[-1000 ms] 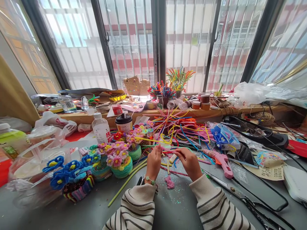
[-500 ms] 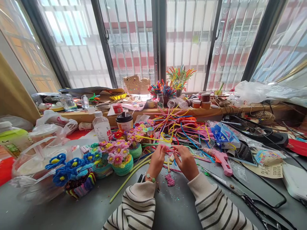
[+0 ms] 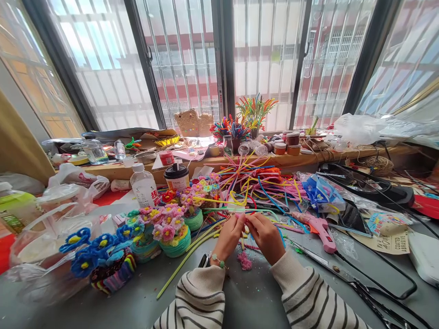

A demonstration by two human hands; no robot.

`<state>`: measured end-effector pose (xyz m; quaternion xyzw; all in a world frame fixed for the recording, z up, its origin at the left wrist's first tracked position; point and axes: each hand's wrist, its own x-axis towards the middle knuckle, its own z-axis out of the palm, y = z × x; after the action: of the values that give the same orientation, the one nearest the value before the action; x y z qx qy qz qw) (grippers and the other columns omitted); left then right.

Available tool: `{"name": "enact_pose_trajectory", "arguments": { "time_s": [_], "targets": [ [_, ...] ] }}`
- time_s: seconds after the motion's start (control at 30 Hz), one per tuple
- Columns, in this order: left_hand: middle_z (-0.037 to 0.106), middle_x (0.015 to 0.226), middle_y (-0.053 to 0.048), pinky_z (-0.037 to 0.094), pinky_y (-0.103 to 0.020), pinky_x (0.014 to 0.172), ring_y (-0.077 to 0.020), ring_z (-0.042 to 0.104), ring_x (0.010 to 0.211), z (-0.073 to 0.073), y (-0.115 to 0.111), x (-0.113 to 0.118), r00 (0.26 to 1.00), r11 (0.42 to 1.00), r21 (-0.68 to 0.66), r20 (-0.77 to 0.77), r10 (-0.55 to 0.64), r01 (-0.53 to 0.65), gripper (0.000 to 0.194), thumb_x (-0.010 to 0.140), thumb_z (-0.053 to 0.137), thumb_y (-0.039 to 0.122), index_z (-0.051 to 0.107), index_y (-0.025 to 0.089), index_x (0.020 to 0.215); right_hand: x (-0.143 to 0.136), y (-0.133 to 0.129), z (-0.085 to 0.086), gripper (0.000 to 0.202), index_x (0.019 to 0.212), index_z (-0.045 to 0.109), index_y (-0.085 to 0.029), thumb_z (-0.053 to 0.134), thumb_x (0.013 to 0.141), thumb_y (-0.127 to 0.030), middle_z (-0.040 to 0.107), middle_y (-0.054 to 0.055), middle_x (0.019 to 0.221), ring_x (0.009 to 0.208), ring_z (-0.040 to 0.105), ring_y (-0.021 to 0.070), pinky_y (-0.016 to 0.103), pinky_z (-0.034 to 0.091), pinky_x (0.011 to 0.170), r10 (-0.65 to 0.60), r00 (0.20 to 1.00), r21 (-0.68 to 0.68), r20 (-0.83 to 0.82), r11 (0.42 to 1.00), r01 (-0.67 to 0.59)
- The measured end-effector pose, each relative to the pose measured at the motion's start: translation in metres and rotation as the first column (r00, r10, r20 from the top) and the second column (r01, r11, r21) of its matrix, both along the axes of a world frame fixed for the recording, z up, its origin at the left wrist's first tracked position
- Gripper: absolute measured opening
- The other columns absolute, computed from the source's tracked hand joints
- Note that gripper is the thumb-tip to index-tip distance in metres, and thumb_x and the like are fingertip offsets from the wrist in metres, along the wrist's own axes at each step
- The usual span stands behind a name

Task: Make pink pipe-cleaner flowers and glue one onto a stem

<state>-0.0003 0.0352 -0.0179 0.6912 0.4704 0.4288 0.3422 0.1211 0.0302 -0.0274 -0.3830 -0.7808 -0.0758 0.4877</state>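
Note:
My left hand (image 3: 230, 238) and my right hand (image 3: 265, 236) meet fingertip to fingertip above the grey table. Both are closed in a pinch on a thin pink pipe cleaner, mostly hidden by the fingers. Just below them a fuzzy pink piece (image 3: 244, 261) lies on the table among scattered glitter. Beyond my fingers spreads a pile of colourful pipe cleaners (image 3: 240, 183). Left of my left hand stand pots of pink pipe-cleaner flowers (image 3: 168, 221), and a long green pipe cleaner (image 3: 181, 269) curves beside it.
Large scissors (image 3: 336, 269) and a pink glue gun (image 3: 324, 235) lie to the right. On the left are blue flowers (image 3: 84, 262), a plastic bottle (image 3: 144, 186) and a lidded cup (image 3: 176, 177). Jars (image 3: 293, 138) line the wooden ledge under the window.
My hands have come closer together, with the fingertips now meeting. The pink pipe cleaner is more covered by the fingers. The view has shifted slightly.

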Motion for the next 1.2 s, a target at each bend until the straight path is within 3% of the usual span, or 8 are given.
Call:
{"name": "enact_pose_trajectory", "arguments": {
  "time_s": [0.17,0.37,0.53,0.67,0.83,1.2],
  "targets": [
    [0.040,0.048,0.003,0.031,-0.023,0.051,-0.0098,0.039,0.047,0.000,0.000,0.002,0.998,1.000,0.001,-0.064,0.030,-0.030,0.042,0.081,0.021,0.043,0.039,0.017,0.053,-0.005,-0.002,-0.001,0.017,0.090,0.055,-0.013,0.041,0.081,-0.017,0.058,0.007,0.077,0.074,0.053,0.0161,0.027,0.044,0.067,-0.006,1.000,0.001,-0.015,1.000,0.006],
    [0.044,0.053,0.001,0.028,-0.023,0.049,-0.0105,0.038,0.050,-0.003,0.001,0.001,0.986,0.990,0.054,-0.101,0.135,-0.130,0.037,0.079,0.026,0.038,0.043,0.016,0.055,-0.004,-0.003,0.001,0.014,0.083,0.055,-0.013,0.045,0.079,-0.022,0.058,0.007,0.076,0.073,0.053,0.0175,0.028,0.044,0.066,-0.091,0.996,-0.053,0.007,0.994,0.092],
    [0.046,0.055,0.001,0.028,-0.022,0.051,-0.0101,0.038,0.052,0.001,-0.001,-0.001,0.969,0.979,0.096,-0.149,0.195,-0.182,0.036,0.078,0.028,0.040,0.044,0.016,0.056,-0.005,-0.004,0.003,0.018,0.076,0.057,-0.014,0.041,0.081,-0.019,0.058,0.007,0.071,0.071,0.052,0.0170,0.027,0.043,0.064,-0.076,0.989,0.023,0.128,0.997,0.074],
    [0.044,0.051,0.002,0.027,-0.022,0.050,-0.0095,0.036,0.049,0.003,-0.003,-0.001,0.952,0.967,0.114,-0.184,0.244,-0.226,0.039,0.075,0.033,0.046,0.044,0.016,0.052,-0.007,-0.004,0.001,0.019,0.076,0.057,-0.013,0.039,0.081,-0.018,0.058,0.007,0.069,0.068,0.052,0.0160,0.025,0.043,0.063,-0.071,0.989,0.070,0.130,0.996,0.062],
    [0.040,0.048,0.002,0.025,-0.022,0.049,-0.0099,0.034,0.048,0.001,-0.003,-0.001,0.950,0.970,0.091,-0.204,0.238,-0.223,0.042,0.077,0.027,0.045,0.040,0.016,0.049,-0.011,-0.006,-0.001,0.020,0.073,0.057,-0.014,0.038,0.081,-0.017,0.057,0.006,0.065,0.065,0.051,0.0153,0.025,0.042,0.060,-0.094,0.990,0.071,0.103,0.994,0.087],
    [0.045,0.056,0.000,0.029,-0.023,0.053,-0.0113,0.039,0.053,0.001,-0.005,-0.004,0.970,0.974,0.073,-0.106,0.220,-0.213,0.038,0.080,0.023,0.041,0.040,0.017,0.056,-0.023,-0.006,0.001,0.022,0.065,0.054,-0.016,0.038,0.080,-0.017,0.054,0.004,0.059,0.059,0.049,0.0144,0.023,0.037,0.055,-0.164,0.984,0.079,0.064,0.984,0.158]
  ]
}}
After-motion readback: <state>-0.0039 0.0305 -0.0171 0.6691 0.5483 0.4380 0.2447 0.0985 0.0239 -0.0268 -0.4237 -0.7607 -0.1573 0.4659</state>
